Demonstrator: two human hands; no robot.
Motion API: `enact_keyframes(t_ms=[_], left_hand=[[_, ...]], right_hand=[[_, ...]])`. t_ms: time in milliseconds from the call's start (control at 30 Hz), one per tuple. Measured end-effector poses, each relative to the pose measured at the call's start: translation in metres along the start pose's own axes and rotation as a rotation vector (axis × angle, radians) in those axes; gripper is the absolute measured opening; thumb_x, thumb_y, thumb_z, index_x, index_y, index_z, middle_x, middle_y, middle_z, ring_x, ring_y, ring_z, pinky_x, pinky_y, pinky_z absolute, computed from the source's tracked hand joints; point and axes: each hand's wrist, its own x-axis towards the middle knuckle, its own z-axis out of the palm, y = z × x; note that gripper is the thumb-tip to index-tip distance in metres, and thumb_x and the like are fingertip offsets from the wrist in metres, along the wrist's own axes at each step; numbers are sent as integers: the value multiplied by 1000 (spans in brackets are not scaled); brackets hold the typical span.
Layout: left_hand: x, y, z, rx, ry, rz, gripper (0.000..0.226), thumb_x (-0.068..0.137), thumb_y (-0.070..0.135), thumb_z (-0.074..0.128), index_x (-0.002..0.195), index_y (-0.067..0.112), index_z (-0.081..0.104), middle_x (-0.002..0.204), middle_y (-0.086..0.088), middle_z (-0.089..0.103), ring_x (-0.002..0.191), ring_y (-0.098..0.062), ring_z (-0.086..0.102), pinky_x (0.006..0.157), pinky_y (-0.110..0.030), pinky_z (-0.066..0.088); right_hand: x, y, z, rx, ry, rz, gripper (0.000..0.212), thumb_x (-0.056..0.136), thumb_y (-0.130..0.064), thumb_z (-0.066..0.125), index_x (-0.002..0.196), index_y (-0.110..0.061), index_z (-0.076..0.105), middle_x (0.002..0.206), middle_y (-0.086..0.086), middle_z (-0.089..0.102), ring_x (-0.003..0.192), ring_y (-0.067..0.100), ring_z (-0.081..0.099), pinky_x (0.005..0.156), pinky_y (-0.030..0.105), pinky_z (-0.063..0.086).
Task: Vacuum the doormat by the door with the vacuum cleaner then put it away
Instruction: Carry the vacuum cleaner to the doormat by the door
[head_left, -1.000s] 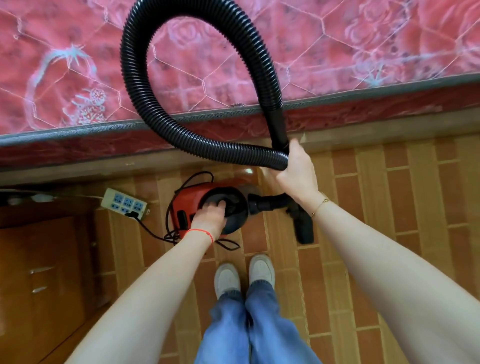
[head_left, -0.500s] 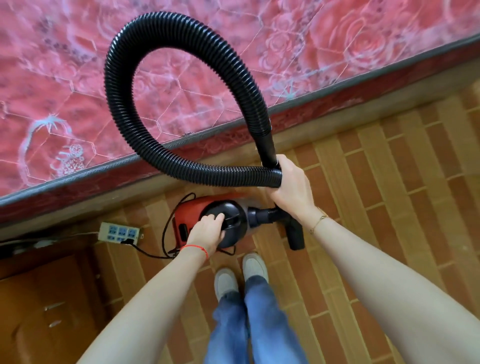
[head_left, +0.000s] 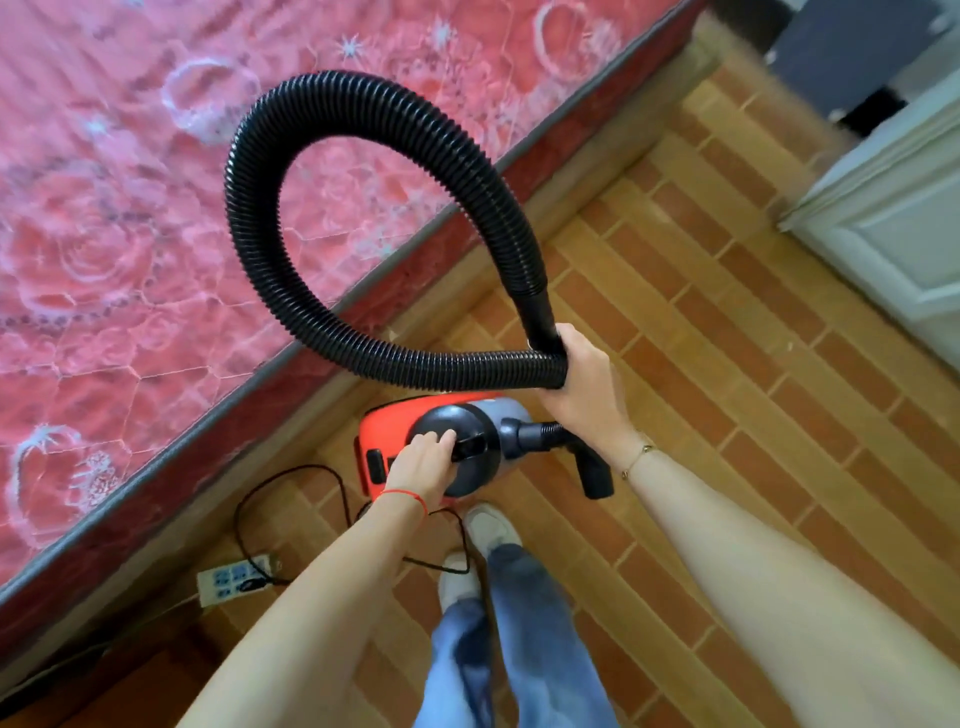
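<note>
1. Beside the mattress, on the brick-patterned floor, the red vacuum cleaner sits just ahead of my shoes.
2. My left hand reaches down with the arm extended; its fingers curl round the black top handle.
3. My right hand is raised above the body, clenched round two passes of the black hose, which loops up over the mattress.
4. A power strip lies by the mattress base with the cord plugged in.
</note>
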Motion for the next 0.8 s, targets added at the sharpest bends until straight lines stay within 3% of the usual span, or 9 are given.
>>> enact_keyframes(t_ms=[200,467,667,800], left_hand=[[-15,48,-18,122,-44,163,28,91,12,48,119,8,47,109,-16,58,103,-37,56,78,-45,43],[-40,124,-18,300,-134,371,27,92,15,47,118,7,47,111,-15,57,106,-36,55,78,-43,44],[-60,191,0,459,-197,544,36,93,18,49,128,11,45,122,-13,54,115,-32,52,87,-41,43],[-75,239,18,576,-231,661,42,92,14,52,132,15,42,123,-12,53,115,-32,52,87,-43,45]], right_hand=[[-55,19,-51,-26,120,202,23,77,-27,59,99,-29,55,89,-10,62,79,18,63,60,35,52],[-164,54,-106,52,329,453,33,83,-12,64,114,-16,56,82,-8,57,68,16,54,46,16,28],[-249,79,-145,94,500,603,27,84,-14,64,111,-17,58,91,-2,64,78,20,61,57,29,47],[-309,98,-165,107,608,700,32,84,-14,65,114,-18,57,90,-2,66,71,16,60,50,22,42]])
